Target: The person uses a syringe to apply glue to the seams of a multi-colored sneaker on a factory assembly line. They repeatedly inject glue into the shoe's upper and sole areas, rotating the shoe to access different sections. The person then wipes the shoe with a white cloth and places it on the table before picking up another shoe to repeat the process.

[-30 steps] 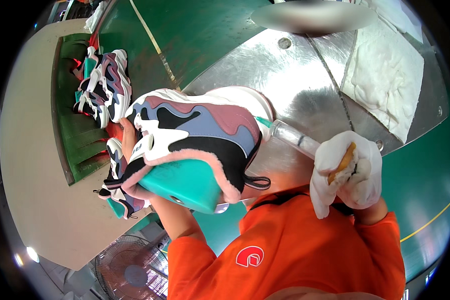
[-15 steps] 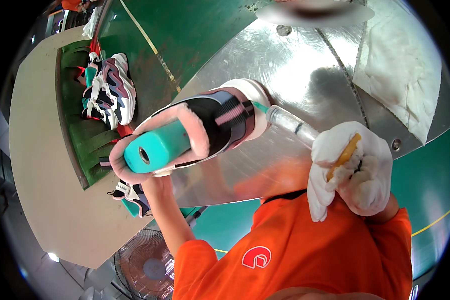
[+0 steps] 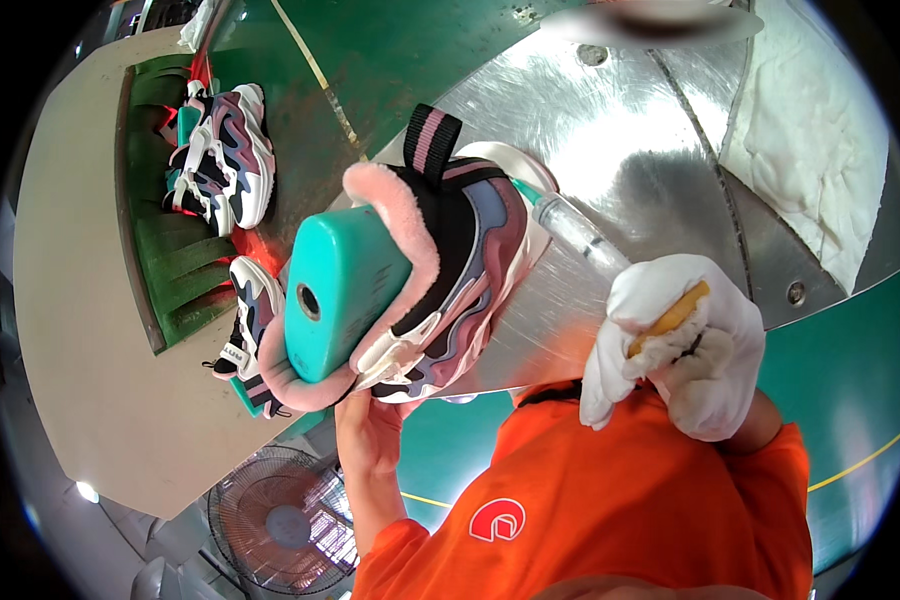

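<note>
A chunky sneaker [image 3: 475,265] with a pink fuzzy collar, in purple, black and white, is tilted above the metal table. Its opening is filled by a teal shoe last [image 3: 345,290]. From below, my left hand [image 3: 375,435] grips the sneaker, its fingers largely hidden behind it. My right hand [image 3: 685,345], in a white glove, is closed around a clear syringe [image 3: 580,235]. The syringe's green tip meets the heel near the white sole edge. A yellow-orange piece [image 3: 670,320] of unclear kind shows in the right glove.
The shiny metal table [image 3: 660,180] carries a white cloth [image 3: 815,150] at right. On the left, a similar sneaker [image 3: 225,160] sits on a green slatted rack [image 3: 170,280], with another sneaker [image 3: 250,320] nearer me. A fan [image 3: 285,520] stands lower left.
The sneaker has been turned and tipped in my left hand, so more of its side and its heel loop show. The syringe tip stays at the heel; my right hand has shifted slightly left.
</note>
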